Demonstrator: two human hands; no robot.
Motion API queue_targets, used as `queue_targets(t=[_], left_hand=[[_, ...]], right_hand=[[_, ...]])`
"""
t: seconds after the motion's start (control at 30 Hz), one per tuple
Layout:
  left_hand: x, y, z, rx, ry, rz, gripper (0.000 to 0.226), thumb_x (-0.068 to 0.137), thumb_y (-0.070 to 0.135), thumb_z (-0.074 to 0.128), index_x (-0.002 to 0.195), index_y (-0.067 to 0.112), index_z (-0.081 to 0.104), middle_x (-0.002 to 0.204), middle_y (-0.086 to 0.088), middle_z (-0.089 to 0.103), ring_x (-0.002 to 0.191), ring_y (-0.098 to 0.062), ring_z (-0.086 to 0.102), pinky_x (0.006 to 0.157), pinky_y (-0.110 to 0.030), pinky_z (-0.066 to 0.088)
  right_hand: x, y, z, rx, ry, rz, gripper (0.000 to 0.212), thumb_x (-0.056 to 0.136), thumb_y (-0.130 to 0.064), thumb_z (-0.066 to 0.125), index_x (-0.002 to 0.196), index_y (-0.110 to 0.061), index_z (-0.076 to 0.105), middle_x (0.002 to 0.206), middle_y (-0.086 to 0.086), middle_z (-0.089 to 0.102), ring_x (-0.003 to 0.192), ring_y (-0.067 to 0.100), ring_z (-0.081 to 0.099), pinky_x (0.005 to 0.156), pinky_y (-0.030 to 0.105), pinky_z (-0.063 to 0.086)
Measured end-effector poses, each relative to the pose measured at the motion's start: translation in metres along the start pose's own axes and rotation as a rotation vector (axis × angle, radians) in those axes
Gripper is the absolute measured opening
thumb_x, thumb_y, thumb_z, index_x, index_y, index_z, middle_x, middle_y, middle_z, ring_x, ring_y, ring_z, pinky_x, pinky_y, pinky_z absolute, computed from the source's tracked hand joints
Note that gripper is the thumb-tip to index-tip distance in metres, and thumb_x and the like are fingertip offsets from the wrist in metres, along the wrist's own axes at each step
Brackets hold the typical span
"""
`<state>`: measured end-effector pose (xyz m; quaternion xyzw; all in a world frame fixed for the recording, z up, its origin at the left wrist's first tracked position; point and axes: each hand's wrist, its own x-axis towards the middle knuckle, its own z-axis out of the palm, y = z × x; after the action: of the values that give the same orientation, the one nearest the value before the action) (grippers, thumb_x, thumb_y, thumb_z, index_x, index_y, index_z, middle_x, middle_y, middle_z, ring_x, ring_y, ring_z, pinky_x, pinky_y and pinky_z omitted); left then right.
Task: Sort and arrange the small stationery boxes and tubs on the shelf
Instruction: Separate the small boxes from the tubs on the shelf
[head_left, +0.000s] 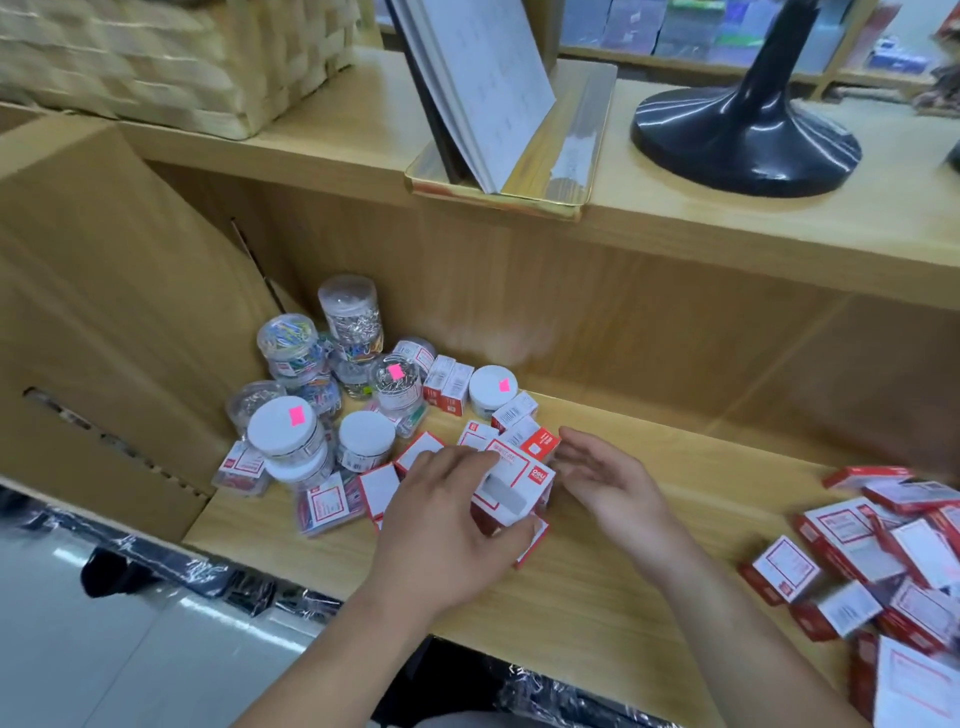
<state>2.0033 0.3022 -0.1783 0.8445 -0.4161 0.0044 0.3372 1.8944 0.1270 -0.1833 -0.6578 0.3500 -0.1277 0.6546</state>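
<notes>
1. Currently, the left hand (447, 514) is gripping a red-and-white windowed box (519, 486), with its fingers curling over the top face and its thumb tucking under the near edge. The box is lying on a loose cluster of smaller boxes (537, 441) in the middle of the wooden shelf (597, 597).
2. The right hand (605, 480) is hovering just beside the box's right side, fingers loosely spread and holding nothing. I cannot tell whether it is touching the card.
3. The box is looking like thin printed card, so it is probably handling as light and fairly stiff at the corners. The cut-out window face is likely giving way under pressure, so gripping across two opposite side walls seems safer than pressing on the window.
4. The white-lidded tubs (282, 427) and clear clip tubs (350, 312) are standing bunched at the shelf's left end, some stacked on others. Their smooth round plastic is probably sliding easily in the fingers, and the metal clips inside are likely making them heavier than the boxes. Wrapping the wall, or capping the lid from above, looks soundest. The stacked ones seem to be risking a topple if nudged.
5. A jumbled pile of red boxes (852, 535) is lying well apart at the right end, partly blurred.
</notes>
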Motion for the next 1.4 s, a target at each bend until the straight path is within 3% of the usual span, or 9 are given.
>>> queue_targets(t=[0.1, 0.2, 0.33, 0.6, 0.83, 0.9, 1.07, 1.23, 1.4], left_hand=[[0.001, 0.009, 0.005, -0.040, -0.025, 0.013, 0.066, 0.066, 0.064, 0.077, 0.117, 0.023, 0.069, 0.117, 0.007, 0.067, 0.107, -0.018, 0.060, 0.089, -0.034, 0.051], [0.000, 0.016, 0.014, -0.046, -0.039, 0.064, 0.068, 0.067, 0.067, 0.073, 0.117, 0.022, 0.070, 0.118, 0.005, 0.067, 0.109, -0.019, 0.060, 0.092, -0.033, 0.051], [-0.001, 0.041, 0.035, -0.099, -0.103, 0.193, 0.065, 0.066, 0.069, 0.075, 0.113, 0.026, 0.068, 0.118, 0.006, 0.067, 0.110, -0.019, 0.061, 0.094, -0.032, 0.047], [0.047, 0.022, 0.040, 0.226, -0.026, 0.142, 0.039, 0.085, 0.052, 0.066, 0.105, 0.019, 0.072, 0.097, -0.002, 0.060, 0.090, -0.029, 0.060, 0.073, -0.042, 0.050], [0.055, 0.028, 0.031, -0.044, -0.092, 0.058, 0.015, 0.088, 0.032, 0.074, 0.101, 0.025, 0.073, 0.097, 0.005, 0.058, 0.083, -0.014, 0.061, 0.074, -0.030, 0.051], [0.051, 0.038, 0.022, -0.273, -0.071, -0.006, 0.012, 0.089, 0.026, 0.077, 0.099, 0.030, 0.072, 0.097, 0.008, 0.059, 0.081, -0.007, 0.061, 0.074, -0.018, 0.047], [0.041, 0.056, 0.001, -0.744, -0.192, -0.333, 0.014, 0.094, 0.018, 0.072, 0.107, 0.020, 0.074, 0.095, 0.005, 0.077, 0.090, -0.013, 0.073, 0.077, -0.025, 0.059], [0.028, 0.054, -0.019, -0.913, -0.193, -0.416, 0.018, 0.100, 0.010, 0.061, 0.109, 0.013, 0.076, 0.095, 0.000, 0.079, 0.083, -0.016, 0.076, 0.071, -0.022, 0.058], [0.020, 0.049, -0.027, -0.873, -0.190, -0.422, 0.024, 0.104, 0.007, 0.054, 0.109, 0.013, 0.077, 0.092, -0.003, 0.079, 0.079, -0.015, 0.075, 0.072, -0.027, 0.059]], right_hand=[[-0.009, -0.001, -0.011, 0.046, -0.031, 0.028, 0.036, 0.099, -0.006, 0.059, 0.133, -0.019, 0.060, 0.120, -0.002, 0.073, 0.114, 0.009, 0.067, 0.106, 0.031, 0.048], [-0.024, -0.002, -0.020, -0.073, 0.104, -0.025, 0.017, 0.099, -0.018, 0.062, 0.111, -0.022, 0.073, 0.102, -0.002, 0.077, 0.100, 0.014, 0.071, 0.097, 0.038, 0.054], [-0.044, -0.005, -0.030, 0.026, 0.189, 0.008, 0.010, 0.092, -0.012, 0.071, 0.101, -0.014, 0.075, 0.088, 0.004, 0.076, 0.076, 0.006, 0.069, 0.067, 0.020, 0.054], [-0.047, -0.001, -0.087, -0.256, 0.589, 0.005, 0.015, 0.090, -0.007, 0.071, 0.092, -0.022, 0.069, 0.084, -0.011, 0.070, 0.075, 0.000, 0.065, 0.059, 0.006, 0.044], [-0.048, 0.000, -0.123, -0.847, 0.800, -0.087, 0.024, 0.090, -0.015, 0.065, 0.112, -0.010, 0.070, 0.116, 0.009, 0.069, 0.108, 0.029, 0.061, 0.088, 0.034, 0.048], [-0.049, -0.005, -0.109, -0.875, 0.765, -0.239, 0.026, 0.088, -0.016, 0.070, 0.113, -0.011, 0.071, 0.119, 0.007, 0.068, 0.112, 0.024, 0.059, 0.093, 0.031, 0.045], [-0.054, -0.044, -0.027, -0.137, 0.244, -0.133, 0.024, 0.091, -0.019, 0.073, 0.115, -0.022, 0.072, 0.108, -0.009, 0.073, 0.092, 0.002, 0.068, 0.078, 0.019, 0.054], [-0.057, -0.056, -0.003, 0.177, 0.154, -0.085, 0.017, 0.094, -0.007, 0.067, 0.109, -0.008, 0.073, 0.096, 0.007, 0.077, 0.081, 0.008, 0.071, 0.064, 0.022, 0.057], [-0.054, -0.058, 0.004, 0.170, 0.092, -0.064, 0.015, 0.094, -0.011, 0.066, 0.108, -0.011, 0.072, 0.092, 0.007, 0.078, 0.076, 0.014, 0.073, 0.062, 0.025, 0.058]])
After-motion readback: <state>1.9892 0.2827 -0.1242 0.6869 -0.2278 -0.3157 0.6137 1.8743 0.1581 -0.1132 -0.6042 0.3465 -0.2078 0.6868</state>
